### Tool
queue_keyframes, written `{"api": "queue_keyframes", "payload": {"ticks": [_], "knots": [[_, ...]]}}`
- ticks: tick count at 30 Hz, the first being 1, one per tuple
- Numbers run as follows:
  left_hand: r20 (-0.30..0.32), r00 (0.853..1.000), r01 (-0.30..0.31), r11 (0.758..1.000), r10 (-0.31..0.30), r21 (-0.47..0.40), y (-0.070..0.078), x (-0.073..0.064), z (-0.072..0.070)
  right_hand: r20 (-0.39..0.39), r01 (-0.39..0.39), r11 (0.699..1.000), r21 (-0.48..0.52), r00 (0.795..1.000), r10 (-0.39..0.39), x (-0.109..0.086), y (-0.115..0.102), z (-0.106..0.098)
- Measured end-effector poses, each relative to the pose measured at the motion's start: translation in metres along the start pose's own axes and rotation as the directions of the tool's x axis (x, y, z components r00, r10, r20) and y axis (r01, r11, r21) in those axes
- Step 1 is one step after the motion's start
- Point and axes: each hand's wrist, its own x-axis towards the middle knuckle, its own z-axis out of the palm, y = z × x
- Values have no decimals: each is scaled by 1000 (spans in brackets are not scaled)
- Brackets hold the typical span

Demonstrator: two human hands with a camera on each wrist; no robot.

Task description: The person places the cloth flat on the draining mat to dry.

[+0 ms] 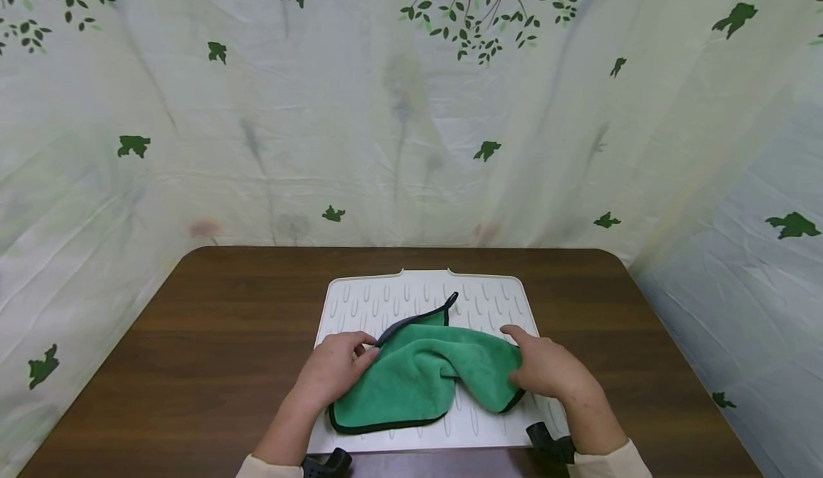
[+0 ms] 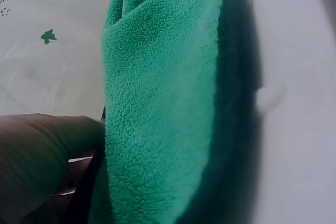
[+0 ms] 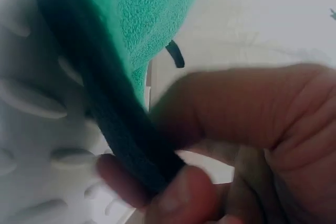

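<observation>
A green towel (image 1: 411, 374) with dark edging lies rumpled and partly folded over a white ribbed board (image 1: 476, 421). Its dark hanging loop (image 1: 452, 299) points toward the back. At the towel's left edge, my left hand (image 1: 337, 367) pinches the fabric between thumb and fingers; the left wrist view shows the fuzzy pile (image 2: 157, 87) close up, with the fingertips hidden behind it. My right hand (image 1: 556, 367) holds the towel's right end. In the right wrist view, the dark-edged corner (image 3: 142, 150) sits between the right thumb and fingers.
The board rests on a dark brown wooden table (image 1: 244, 335), near its front edge. Behind and beside the table hangs a pale curtain (image 1: 386, 121) printed with green leaves. Black straps with camera mounts (image 1: 328, 464) are on both wrists.
</observation>
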Motion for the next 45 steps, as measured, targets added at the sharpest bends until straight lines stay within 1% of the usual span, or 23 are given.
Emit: {"api": "queue_keyframes", "payload": {"ticks": [3,5,7,9,10,11,12,13,14,16,18,19,21,25,29,31,33,36,37,39,41,43,45], "knots": [[-60,998,2,1000,-1,15,-1,1,-1,-70,23,1000,4,997,-23,1,-1,0],[-102,995,16,1000,-14,16,-2,1,-5,-184,67,998,-9,981,-68,2,-2,0],[-141,989,47,999,-47,2,-4,1,-9,-320,116,993,-12,941,-114,4,-4,-1],[-187,979,83,996,-85,-15,-6,1,-14,-442,169,986,-12,883,-157,6,-6,0],[-206,973,101,995,-104,-25,-7,1,-16,-480,190,982,-6,861,-169,7,-6,0],[-220,968,120,992,-124,-32,-8,1,-18,-498,203,979,5,850,-173,8,-7,0],[-226,963,140,989,-145,-38,-10,1,-20,-497,207,978,7,850,-176,9,-7,1],[-224,960,162,986,-167,-42,-11,0,-23,-473,202,979,11,864,-173,10,-7,2],[-211,960,182,982,-186,-39,-12,0,-24,-435,194,981,8,884,-171,11,-7,3],[-153,964,215,976,-216,-21,-14,-2,-27,-320,169,986,1,934,-160,12,-4,6],[-77,971,228,973,-227,12,-15,-3,-29,-204,150,988,-20,967,-151,12,-2,9],[-40,973,227,973,-226,28,-16,-3,-29,-159,143,990,-19,977,-144,12,-1,11],[19,974,223,974,-224,49,-15,-4,-29,-106,138,990,-16,985,-139,12,0,13],[73,973,216,975,-220,58,-13,-5,-30,-100,169,986,9,981,-168,13,-2,15],[125,973,195,981,-196,25,-11,-6,-32,-137,216,976,32,968,-210,16,-5,19],[162,972,175,984,-171,-15,-10,-7,-32,-181,251,968,29,953,-242,18,-7,23],[190,971,155,986,-142,-55,-9,-8,-32,-237,293,956,23,931,-279,19,-9,25],[207,973,126,985,-100,-116,-9,-8,-31,-303,341,940,27,898,-317,21,-11,28],[209,974,117,984,-87,-135,-9,-8,-30,-314,348,937,30,893,-322,21,-11,29],[214,975,105,980,-68,-170,-9,-7,-29,-318,349,936,43,893,-318,22,-12,29],[219,974,99,975,-55,-197,-9,-7,-28,-304,336,941,48,902,-307,22,-13,28],[221,974,104,972,-57,-210,-10,-6,-28,-288,325,944,50,910,-298,21,-13,26],[216,974,113,971,-67,-210,-10,-7,-30,-286,323,945,55,912,-295,19,-12,22]]}}
